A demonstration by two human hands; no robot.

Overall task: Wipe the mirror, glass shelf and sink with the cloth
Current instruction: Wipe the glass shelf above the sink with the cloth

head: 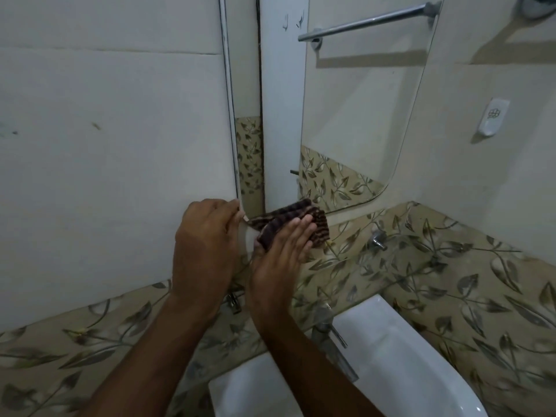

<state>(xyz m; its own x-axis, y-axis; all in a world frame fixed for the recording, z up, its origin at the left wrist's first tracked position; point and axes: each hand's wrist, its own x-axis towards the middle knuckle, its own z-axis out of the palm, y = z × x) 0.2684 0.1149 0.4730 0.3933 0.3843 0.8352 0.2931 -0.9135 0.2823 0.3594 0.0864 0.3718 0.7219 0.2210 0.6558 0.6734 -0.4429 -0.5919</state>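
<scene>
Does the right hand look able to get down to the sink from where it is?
Probably yes. The right hand presses the cloth near the mirror's bottom corner, the sink lies just below, and only the tap stands between them.

Dark striped cloth (293, 225) bunched at mirror's (346, 115) bottom-left corner, probably touching glass; white sink (406, 356) below.

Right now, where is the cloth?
In the head view, the cloth is near the middle, pressed flat under the right hand at the mirror's bottom left corner, with the left hand beside it and the sink below.
</scene>
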